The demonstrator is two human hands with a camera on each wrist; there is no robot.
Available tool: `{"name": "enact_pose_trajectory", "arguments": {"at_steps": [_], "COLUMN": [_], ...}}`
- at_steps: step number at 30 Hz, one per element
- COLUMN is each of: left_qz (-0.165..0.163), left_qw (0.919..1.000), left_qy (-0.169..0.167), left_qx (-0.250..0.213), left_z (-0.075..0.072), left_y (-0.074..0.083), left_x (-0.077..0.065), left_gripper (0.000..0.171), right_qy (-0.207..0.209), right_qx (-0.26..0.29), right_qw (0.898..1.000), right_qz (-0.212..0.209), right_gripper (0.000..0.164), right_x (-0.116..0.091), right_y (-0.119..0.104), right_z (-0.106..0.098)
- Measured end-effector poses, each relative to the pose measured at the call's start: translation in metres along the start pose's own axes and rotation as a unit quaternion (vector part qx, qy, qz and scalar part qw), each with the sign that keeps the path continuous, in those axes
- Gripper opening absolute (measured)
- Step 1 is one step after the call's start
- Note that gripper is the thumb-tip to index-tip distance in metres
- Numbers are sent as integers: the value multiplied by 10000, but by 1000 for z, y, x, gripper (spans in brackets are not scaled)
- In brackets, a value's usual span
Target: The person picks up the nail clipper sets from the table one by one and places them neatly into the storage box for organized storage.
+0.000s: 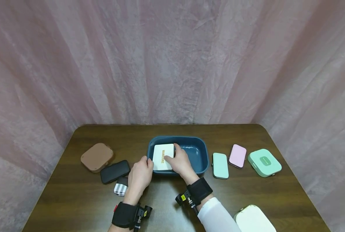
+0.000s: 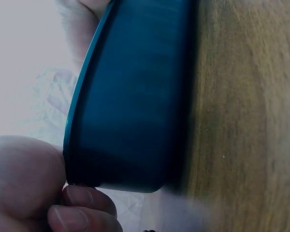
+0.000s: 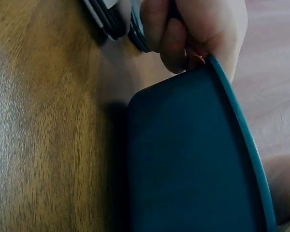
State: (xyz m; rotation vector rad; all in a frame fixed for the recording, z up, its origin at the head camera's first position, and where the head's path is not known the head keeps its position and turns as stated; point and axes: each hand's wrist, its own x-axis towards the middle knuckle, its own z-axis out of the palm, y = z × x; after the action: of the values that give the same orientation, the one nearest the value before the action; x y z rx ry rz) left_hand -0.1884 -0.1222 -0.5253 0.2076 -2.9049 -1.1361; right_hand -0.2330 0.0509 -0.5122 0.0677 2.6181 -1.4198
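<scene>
A white case [image 1: 163,157] with gold "MANICURE" lettering lies in the left part of a blue plastic basin [image 1: 202,154]. My right hand [image 1: 182,162] reaches over the basin's front rim and holds the case by its right side, thumb across the top. At the basin's left front corner my left hand [image 1: 141,174] pinches the rim. In the left wrist view the left thumb and curled fingers [image 2: 79,217] meet at the end of the basin wall [image 2: 130,106]. The right wrist view shows little of the right hand [image 3: 284,186]; the wall hides the case there.
Left of the basin lie a brown case [image 1: 97,157], a black case [image 1: 115,171] and a checked pouch [image 1: 120,189]. To the right are a mint case [image 1: 220,165], a pink case [image 1: 237,156] and a green box [image 1: 264,162]. A cream case [image 1: 254,219] sits near the front edge.
</scene>
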Motion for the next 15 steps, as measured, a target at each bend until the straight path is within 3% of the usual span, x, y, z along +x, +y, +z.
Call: {"name": "enact_pose_trajectory", "arguments": {"at_steps": [15], "left_qz": [54], "left_qw": [10000], "left_qy": [48], "left_qx": [42], "left_z": [2], "left_y": [-2], "left_x": [0], "left_gripper": [32], "right_qy": [126], "right_qx": [-609], "right_qw": [9980], "right_qz": [83], "right_gripper": [74], "right_x": [-2], "right_y": [-2], "right_z": [6]}}
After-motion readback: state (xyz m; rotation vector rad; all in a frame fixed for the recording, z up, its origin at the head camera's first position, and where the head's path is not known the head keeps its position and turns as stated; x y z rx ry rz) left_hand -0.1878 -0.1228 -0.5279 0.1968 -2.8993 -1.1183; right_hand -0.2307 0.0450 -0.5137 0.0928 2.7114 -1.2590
